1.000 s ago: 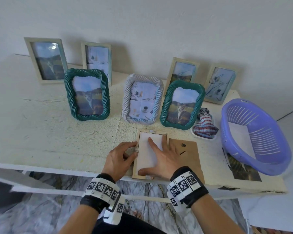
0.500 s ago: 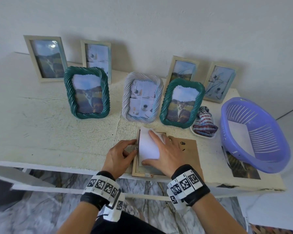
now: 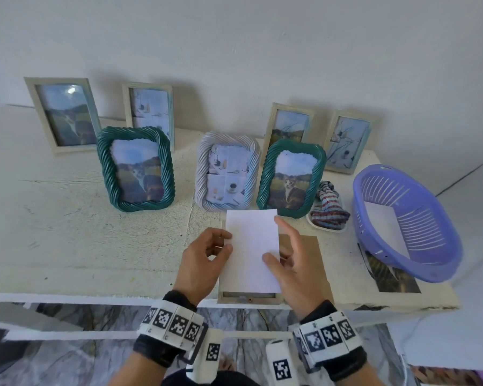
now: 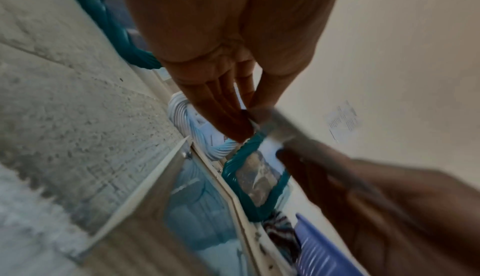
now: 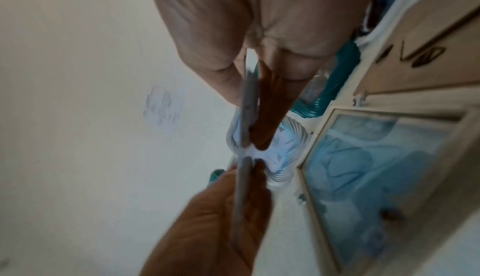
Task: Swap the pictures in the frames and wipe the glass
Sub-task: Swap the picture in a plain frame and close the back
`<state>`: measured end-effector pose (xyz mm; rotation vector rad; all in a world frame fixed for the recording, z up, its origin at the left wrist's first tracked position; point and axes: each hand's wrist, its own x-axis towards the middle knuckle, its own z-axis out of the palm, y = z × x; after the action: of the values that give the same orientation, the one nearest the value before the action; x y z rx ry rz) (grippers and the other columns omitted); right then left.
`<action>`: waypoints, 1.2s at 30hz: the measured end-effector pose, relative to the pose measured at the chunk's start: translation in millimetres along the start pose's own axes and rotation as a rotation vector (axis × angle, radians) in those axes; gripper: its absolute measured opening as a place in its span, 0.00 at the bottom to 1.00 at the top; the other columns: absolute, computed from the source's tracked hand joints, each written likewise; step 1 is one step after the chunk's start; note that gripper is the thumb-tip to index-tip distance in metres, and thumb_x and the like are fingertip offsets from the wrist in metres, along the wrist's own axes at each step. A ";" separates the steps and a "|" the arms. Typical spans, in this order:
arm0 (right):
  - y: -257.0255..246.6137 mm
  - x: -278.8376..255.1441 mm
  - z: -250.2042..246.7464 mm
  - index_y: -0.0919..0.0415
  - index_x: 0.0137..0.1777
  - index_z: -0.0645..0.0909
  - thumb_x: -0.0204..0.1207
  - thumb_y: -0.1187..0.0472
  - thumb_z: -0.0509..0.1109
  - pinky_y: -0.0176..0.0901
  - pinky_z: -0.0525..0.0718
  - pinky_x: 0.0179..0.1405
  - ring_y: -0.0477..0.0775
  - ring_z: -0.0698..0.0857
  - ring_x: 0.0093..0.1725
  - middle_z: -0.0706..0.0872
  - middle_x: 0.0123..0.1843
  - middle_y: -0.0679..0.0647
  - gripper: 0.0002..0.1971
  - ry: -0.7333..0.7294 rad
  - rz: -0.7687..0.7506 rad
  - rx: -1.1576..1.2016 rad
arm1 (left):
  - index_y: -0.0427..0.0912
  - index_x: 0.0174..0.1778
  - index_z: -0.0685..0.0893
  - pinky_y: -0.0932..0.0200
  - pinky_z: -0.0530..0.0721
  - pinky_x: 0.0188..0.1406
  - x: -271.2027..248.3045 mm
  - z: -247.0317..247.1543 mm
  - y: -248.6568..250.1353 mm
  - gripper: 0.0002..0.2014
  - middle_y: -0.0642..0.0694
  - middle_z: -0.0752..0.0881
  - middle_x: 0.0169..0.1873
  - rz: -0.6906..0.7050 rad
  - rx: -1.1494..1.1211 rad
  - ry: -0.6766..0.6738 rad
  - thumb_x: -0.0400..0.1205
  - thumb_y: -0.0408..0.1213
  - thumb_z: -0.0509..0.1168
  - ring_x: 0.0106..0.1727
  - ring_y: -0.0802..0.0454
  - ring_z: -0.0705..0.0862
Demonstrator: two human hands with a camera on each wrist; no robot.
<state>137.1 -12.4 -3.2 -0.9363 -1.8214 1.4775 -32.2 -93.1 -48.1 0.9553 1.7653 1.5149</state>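
Observation:
A picture (image 3: 253, 246), white back towards me, is held up just above the near table edge. My left hand (image 3: 227, 242) pinches its left edge and my right hand (image 3: 276, 239) pinches its right edge, thumb on the white side. Under it a pale wooden frame (image 3: 248, 297) lies face down and open, its glass (image 5: 376, 167) bare in the right wrist view. The brown backing board (image 3: 304, 246) lies beside the frame on the right. In both wrist views the picture (image 4: 280, 128) shows edge-on and blurred.
Several framed pictures stand along the wall, with two green rope frames (image 3: 135, 168) and a white one (image 3: 226, 171) in front. A striped cloth (image 3: 329, 210) sits on a small dish, right of them. A purple basket (image 3: 402, 218) rests partly on a loose photo (image 3: 393, 280).
The picture lay flat in the frame under my right palm. My right hand lifted it out, and both hands now hold it up off the frame.

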 end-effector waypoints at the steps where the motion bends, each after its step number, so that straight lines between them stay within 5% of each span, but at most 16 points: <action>1: -4.9 -2.0 0.7 0.45 0.77 0.65 0.79 0.74 0.66 0.32 0.81 0.43 0.55 0.84 0.39 0.85 0.35 0.44 0.33 0.013 0.018 0.056 | 0.56 0.50 0.85 0.58 0.86 0.45 -0.9 0.5 1.9 0.04 0.55 0.87 0.48 -0.003 0.070 -0.019 0.81 0.42 0.70 0.47 0.60 0.86; 3: -11.1 -8.1 4.9 0.47 0.80 0.59 0.80 0.73 0.66 0.27 0.75 0.35 0.41 0.79 0.29 0.80 0.25 0.42 0.34 -0.009 0.024 0.103 | 0.54 0.54 0.86 0.67 0.84 0.49 -4.1 0.8 8.8 0.15 0.55 0.85 0.57 -0.002 0.127 -0.101 0.79 0.58 0.67 0.56 0.63 0.84; 5: -14.2 -11.5 11.0 0.45 0.82 0.57 0.80 0.64 0.69 0.32 0.81 0.48 0.38 0.86 0.46 0.90 0.41 0.41 0.35 -0.061 0.029 0.106 | 0.49 0.56 0.87 0.61 0.86 0.53 -8.3 1.9 19.0 0.26 0.50 0.87 0.56 -0.058 -0.052 -0.189 0.78 0.66 0.60 0.57 0.58 0.85; 8: -12.7 -17.4 16.7 0.47 0.80 0.64 0.80 0.54 0.69 0.47 0.80 0.64 0.47 0.83 0.66 0.88 0.62 0.48 0.29 -0.090 0.063 0.052 | 0.39 0.49 0.88 0.56 0.86 0.47 -11.1 -0.1 27.0 0.23 0.47 0.91 0.43 -0.076 -0.192 -0.193 0.84 0.57 0.60 0.47 0.52 0.89; 12: 0.0 -22.8 11.4 0.47 0.67 0.77 0.80 0.62 0.69 0.34 0.83 0.50 0.41 0.85 0.56 0.86 0.58 0.44 0.17 0.116 0.037 -0.101 | 0.31 0.48 0.86 0.60 0.80 0.33 -13.2 1.4 23.5 0.22 0.45 0.88 0.34 -0.064 -0.247 -0.167 0.85 0.51 0.61 0.36 0.55 0.85; 15: 14.9 -26.9 -4.7 0.51 0.65 0.79 0.80 0.64 0.69 0.35 0.83 0.39 0.46 0.86 0.44 0.87 0.48 0.49 0.15 0.112 0.191 -0.042 | 0.36 0.55 0.87 0.42 0.86 0.41 -14.3 9.0 26.0 0.16 0.35 0.90 0.46 -0.082 -0.309 -0.202 0.86 0.44 0.60 0.45 0.43 0.88; 17: 21.3 -33.4 -17.9 0.57 0.60 0.82 0.80 0.68 0.67 0.40 0.83 0.31 0.52 0.84 0.33 0.87 0.38 0.55 0.11 0.086 0.276 0.069 | 0.37 0.56 0.87 0.40 0.86 0.45 -16.7 16.2 29.3 0.14 0.34 0.90 0.48 -0.079 -0.302 -0.236 0.86 0.42 0.60 0.47 0.42 0.88; 21: 33.1 -53.0 -63.2 0.65 0.56 0.83 0.80 0.72 0.66 0.42 0.81 0.28 0.52 0.80 0.29 0.88 0.36 0.59 0.08 0.156 0.285 0.118 | 0.45 0.61 0.82 0.48 0.89 0.47 -10.3 45.6 36.5 0.11 0.46 0.90 0.52 -0.100 -0.179 -0.295 0.83 0.39 0.66 0.52 0.50 0.89; 25: 52.8 -77.0 -123.0 0.64 0.54 0.83 0.80 0.73 0.66 0.41 0.78 0.26 0.54 0.77 0.26 0.83 0.28 0.58 0.08 0.244 0.310 0.044 | 0.52 0.75 0.71 0.59 0.82 0.57 6.1 90.1 46.9 0.28 0.56 0.81 0.61 0.031 0.137 -0.186 0.79 0.43 0.71 0.60 0.62 0.82; 31: 77.6 -112.4 -205.8 0.63 0.53 0.86 0.80 0.72 0.67 0.42 0.76 0.25 0.52 0.76 0.25 0.81 0.29 0.66 0.08 0.323 0.395 -0.019 | 0.50 0.74 0.74 0.52 0.74 0.71 39.7 185.0 70.4 0.29 0.47 0.74 0.70 0.395 0.484 -0.421 0.77 0.46 0.72 0.71 0.49 0.73; 34: 87.9 -122.6 -236.8 0.62 0.49 0.86 0.79 0.74 0.67 0.42 0.77 0.24 0.52 0.77 0.24 0.83 0.34 0.74 0.09 0.373 0.439 -0.028 | 0.54 0.76 0.72 0.44 0.71 0.74 53.3 227.7 78.2 0.32 0.45 0.64 0.78 0.488 0.705 -0.556 0.77 0.50 0.72 0.78 0.44 0.65; 36: 94.0 -125.6 -251.5 0.63 0.47 0.85 0.78 0.75 0.67 0.43 0.77 0.25 0.52 0.77 0.24 0.83 0.34 0.69 0.09 0.390 0.462 -0.023 | 0.54 0.74 0.75 0.41 0.70 0.75 59.5 246.5 79.2 0.29 0.44 0.61 0.80 0.526 0.828 -0.581 0.76 0.52 0.73 0.79 0.43 0.63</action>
<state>426.0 35.0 -49.4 -1.6114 -1.3971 1.4017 149.0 96.9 -7.4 2.1407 1.7497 0.5671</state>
